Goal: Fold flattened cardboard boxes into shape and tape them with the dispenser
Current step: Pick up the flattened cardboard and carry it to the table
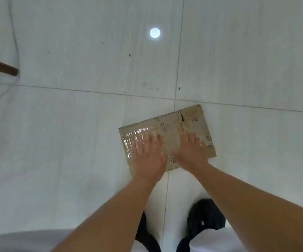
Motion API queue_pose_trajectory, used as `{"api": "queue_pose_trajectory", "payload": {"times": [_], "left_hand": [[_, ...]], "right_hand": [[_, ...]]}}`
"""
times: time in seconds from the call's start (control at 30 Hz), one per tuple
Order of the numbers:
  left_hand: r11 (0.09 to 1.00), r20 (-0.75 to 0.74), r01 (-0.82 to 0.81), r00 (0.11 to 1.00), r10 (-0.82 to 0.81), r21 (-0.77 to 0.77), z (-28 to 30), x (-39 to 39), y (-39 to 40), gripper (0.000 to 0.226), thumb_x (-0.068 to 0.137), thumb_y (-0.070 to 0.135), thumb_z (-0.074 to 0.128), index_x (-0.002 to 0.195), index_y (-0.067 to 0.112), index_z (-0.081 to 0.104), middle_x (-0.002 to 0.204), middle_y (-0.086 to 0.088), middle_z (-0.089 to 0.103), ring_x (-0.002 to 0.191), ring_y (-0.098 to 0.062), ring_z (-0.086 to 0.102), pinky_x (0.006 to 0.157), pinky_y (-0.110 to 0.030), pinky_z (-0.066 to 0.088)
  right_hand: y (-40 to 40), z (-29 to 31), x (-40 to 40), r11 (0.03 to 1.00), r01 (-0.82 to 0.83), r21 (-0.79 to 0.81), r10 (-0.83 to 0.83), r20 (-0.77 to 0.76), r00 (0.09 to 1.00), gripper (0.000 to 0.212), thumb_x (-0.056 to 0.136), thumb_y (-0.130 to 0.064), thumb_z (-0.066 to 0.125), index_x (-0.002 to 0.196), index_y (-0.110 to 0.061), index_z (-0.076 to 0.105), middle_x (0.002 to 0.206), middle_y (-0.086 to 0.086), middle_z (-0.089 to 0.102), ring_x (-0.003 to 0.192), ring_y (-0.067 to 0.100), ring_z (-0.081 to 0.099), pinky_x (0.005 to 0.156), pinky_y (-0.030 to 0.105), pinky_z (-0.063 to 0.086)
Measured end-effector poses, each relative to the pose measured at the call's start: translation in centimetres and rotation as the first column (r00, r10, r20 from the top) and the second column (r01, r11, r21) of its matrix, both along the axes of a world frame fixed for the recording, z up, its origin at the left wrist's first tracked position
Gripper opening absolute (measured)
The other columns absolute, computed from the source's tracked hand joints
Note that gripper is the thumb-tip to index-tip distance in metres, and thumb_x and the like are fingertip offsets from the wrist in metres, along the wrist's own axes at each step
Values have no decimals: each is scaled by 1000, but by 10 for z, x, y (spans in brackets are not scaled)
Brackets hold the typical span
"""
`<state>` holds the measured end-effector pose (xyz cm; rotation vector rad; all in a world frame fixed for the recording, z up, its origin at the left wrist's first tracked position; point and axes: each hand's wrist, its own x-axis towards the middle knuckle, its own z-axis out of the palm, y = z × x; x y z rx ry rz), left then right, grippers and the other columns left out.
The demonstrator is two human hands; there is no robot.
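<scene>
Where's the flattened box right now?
In the head view the flattened cardboard box lies on the tiled floor, right of centre, just beyond the person's shoes, with the left hand and right hand resting flat on it.

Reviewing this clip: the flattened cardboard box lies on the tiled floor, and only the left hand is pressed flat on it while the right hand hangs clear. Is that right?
Not quite. In the head view both hands lie flat on the flattened cardboard box: the left hand and the right hand rest on it side by side with straight fingers. The box does lie on the tiled floor.
</scene>
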<state>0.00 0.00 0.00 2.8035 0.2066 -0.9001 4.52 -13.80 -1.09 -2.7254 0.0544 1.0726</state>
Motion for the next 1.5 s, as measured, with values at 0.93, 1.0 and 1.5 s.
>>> {"api": "queue_pose_trajectory", "payload": {"times": [0.93, 1.0, 1.5], "left_hand": [[914, -56, -407, 912, 406, 7, -80, 11, 34, 111, 76, 69, 68, 156, 36, -1, 162, -1, -16, 136, -45, 23, 109, -54, 32], [913, -40, -408, 912, 409, 17, -80, 14, 34, 111, 75, 68, 70, 156, 35, 2, 162, 0, -15, 136, -45, 24, 109, -54, 32], [931, 142, -364, 920, 365, -34, 40, 51, 28, 97, 83, 47, 71, 156, 30, 10, 162, -3, -3, 127, -40, 31, 104, -47, 34]], "right_hand": [[-47, -77, 20, 871, 491, -16, -486, 115, 866, 106, 82, -60, 69, 155, -21, 1, 145, 20, 23, 130, 41, 31, 106, 55, 33], [-45, -76, 21, 866, 499, -19, -494, 115, 862, 106, 83, -59, 69, 155, -22, 0, 145, 20, 24, 130, 41, 31, 105, 54, 33], [-43, 49, 36, 811, 581, 64, -578, 237, 781, 113, 78, -57, 74, 154, -26, -4, 138, 20, 34, 126, 38, 39, 102, 52, 35]]}}
